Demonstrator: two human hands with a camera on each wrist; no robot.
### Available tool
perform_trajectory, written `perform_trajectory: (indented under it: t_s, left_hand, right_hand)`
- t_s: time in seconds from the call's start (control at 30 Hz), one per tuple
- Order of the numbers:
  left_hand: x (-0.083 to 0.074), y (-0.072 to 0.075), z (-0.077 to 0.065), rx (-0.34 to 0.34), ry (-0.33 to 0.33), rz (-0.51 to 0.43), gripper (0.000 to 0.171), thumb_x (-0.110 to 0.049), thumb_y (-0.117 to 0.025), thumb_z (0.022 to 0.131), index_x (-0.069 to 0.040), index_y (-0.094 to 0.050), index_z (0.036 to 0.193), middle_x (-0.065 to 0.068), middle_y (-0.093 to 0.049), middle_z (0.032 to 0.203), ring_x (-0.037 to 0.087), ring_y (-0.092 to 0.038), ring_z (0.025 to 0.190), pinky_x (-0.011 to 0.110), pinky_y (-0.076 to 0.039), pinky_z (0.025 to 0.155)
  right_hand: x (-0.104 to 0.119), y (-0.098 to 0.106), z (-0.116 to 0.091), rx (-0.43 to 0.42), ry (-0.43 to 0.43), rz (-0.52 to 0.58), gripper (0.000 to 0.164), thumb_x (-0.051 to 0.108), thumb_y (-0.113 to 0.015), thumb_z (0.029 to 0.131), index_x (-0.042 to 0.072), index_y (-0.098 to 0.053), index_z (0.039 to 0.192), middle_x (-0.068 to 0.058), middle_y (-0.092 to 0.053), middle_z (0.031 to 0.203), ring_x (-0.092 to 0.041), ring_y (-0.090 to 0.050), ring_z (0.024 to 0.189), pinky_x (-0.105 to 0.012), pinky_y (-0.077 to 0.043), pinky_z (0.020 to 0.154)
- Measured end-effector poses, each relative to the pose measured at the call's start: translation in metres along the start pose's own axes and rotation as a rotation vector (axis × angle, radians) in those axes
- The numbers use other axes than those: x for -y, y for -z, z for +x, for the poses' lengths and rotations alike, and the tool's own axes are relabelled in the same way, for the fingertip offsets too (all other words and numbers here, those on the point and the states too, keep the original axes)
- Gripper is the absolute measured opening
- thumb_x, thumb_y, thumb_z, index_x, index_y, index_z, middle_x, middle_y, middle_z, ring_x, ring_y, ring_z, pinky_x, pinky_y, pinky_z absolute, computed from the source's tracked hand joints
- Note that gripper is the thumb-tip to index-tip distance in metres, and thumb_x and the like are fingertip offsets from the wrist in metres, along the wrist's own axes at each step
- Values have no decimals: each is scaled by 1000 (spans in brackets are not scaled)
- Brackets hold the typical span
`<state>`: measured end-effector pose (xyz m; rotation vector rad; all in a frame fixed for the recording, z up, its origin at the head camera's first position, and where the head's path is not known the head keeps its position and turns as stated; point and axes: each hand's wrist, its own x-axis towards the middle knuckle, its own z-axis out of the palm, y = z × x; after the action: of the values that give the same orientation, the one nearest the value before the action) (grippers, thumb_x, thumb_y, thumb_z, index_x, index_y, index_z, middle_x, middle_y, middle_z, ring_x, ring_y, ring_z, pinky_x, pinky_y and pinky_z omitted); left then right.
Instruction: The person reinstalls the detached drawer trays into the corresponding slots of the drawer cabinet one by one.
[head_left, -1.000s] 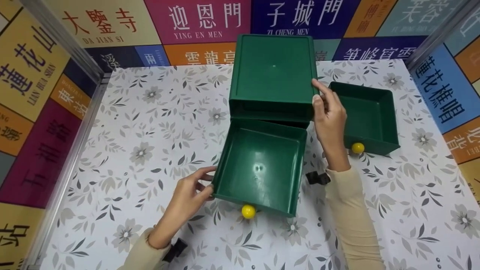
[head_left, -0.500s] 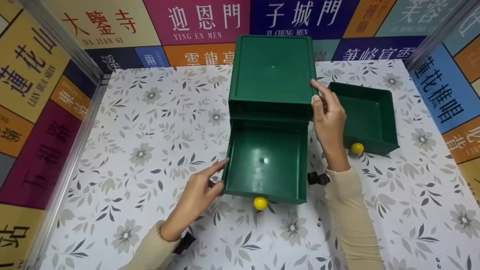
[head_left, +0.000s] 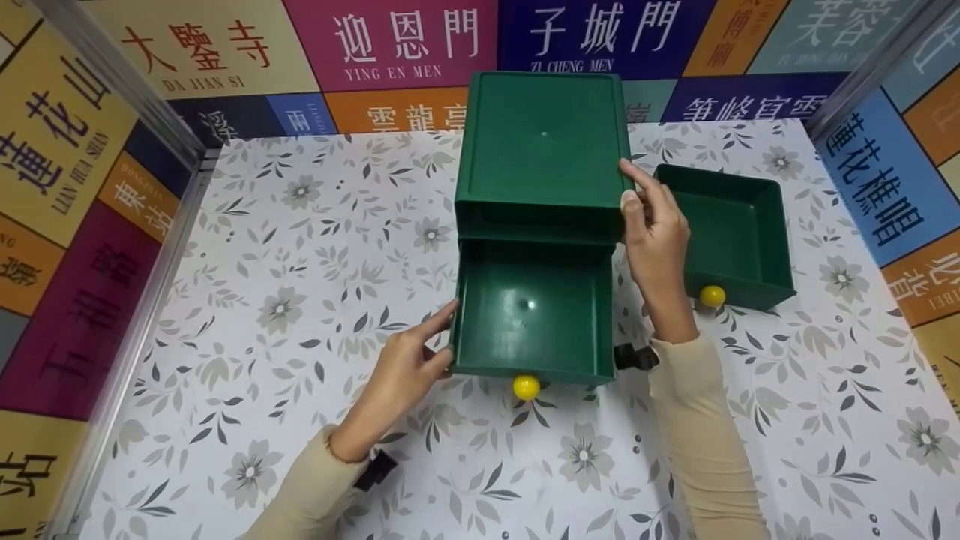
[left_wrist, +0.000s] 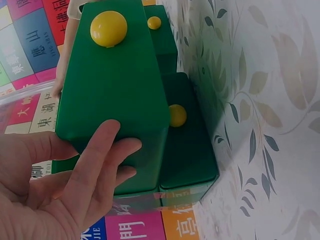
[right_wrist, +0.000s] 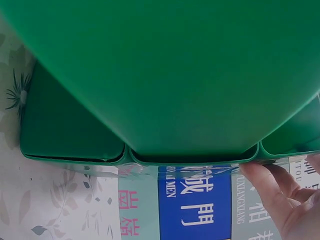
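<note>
A green plastic drawer cabinet (head_left: 545, 139) stands at the back. Its top slot (head_left: 540, 219) holds no drawer. A green drawer (head_left: 532, 337) with a yellow knob (head_left: 526, 387) sits partly in the middle slot, jutting toward me. My left hand (head_left: 401, 367) holds this drawer by its left front corner, fingers against the side wall (left_wrist: 137, 172). My right hand (head_left: 656, 232) grips the cabinet's right front edge; in the right wrist view, the fingers are at the slot's rim (right_wrist: 252, 155). Below, the left wrist view shows a bottom drawer (left_wrist: 187, 145) set in the cabinet.
Another green drawer (head_left: 739, 232), also with a yellow knob (head_left: 712, 296), lies on the table to the cabinet's right, beside my right hand. The table (head_left: 300, 255) has a floral cover. Panels with printed characters (head_left: 409, 41) stand behind and along the sides.
The drawer in my left hand has straightened from its slant and slid further into the middle slot. My left hand moved right and forward with it. My right hand kept its grip.
</note>
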<state>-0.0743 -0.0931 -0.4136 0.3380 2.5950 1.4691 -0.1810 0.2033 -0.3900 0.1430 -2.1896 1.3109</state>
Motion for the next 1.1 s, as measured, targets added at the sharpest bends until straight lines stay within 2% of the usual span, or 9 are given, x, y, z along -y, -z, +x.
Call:
perform_trajectory:
  t_s: [0.13, 0.27, 0.5, 0.63, 0.8, 1.1]
  left_hand:
    - [-1, 1, 1, -6, 11, 21, 58, -1, -50, 85, -17, -43, 140, 14, -59, 126, 14, -65, 57, 19, -51, 53]
    - [-2, 0, 4, -27, -15, 53, 57, 0, -50, 85, -15, -43, 140, 14, -61, 124, 18, -64, 52, 20, -49, 48]
    - [-2, 0, 11, -30, -21, 60, 57, 0, -49, 85, -14, -43, 140, 13, -61, 124, 6, -59, 48, 20, -49, 45]
    - [-2, 1, 15, -39, -27, 75, 57, 0, -49, 84, -15, -44, 139, 14, -62, 122, 10, -58, 47, 20, -48, 44]
    - [-3, 2, 23, -57, -56, 109, 55, 0, -50, 85, -13, -45, 138, 13, -63, 120, 7, -51, 40, 22, -42, 39]
    - [-7, 3, 37, -66, -54, 126, 55, -2, -49, 85, -12, -44, 139, 13, -62, 122, 9, -56, 44, 22, -43, 42]
  right_hand:
    - [1, -1, 0, 0, -8, 4, 33, 27, -46, 96, 29, -58, 127, 18, -47, 84, -7, -43, 70, -22, -31, 61]
    - [2, -1, 0, 1, -15, 1, 34, 26, -46, 96, 29, -58, 127, 18, -46, 82, -8, -42, 68, -23, -30, 60]
    - [2, -1, 1, -1, -9, 4, 33, 25, -46, 96, 28, -58, 127, 19, -46, 83, -8, -43, 70, -22, -31, 61]
    - [1, -1, 1, -8, -5, -4, 33, 25, -47, 96, 28, -59, 126, 18, -47, 84, -8, -43, 70, -22, -32, 62]
    - [1, -1, 1, -9, -3, -7, 33, 26, -47, 96, 28, -59, 126, 17, -47, 84, -7, -43, 70, -22, -32, 62]
    - [1, -1, 1, -6, -17, -6, 33, 27, -47, 96, 29, -58, 126, 17, -47, 83, -8, -44, 71, -22, -32, 63]
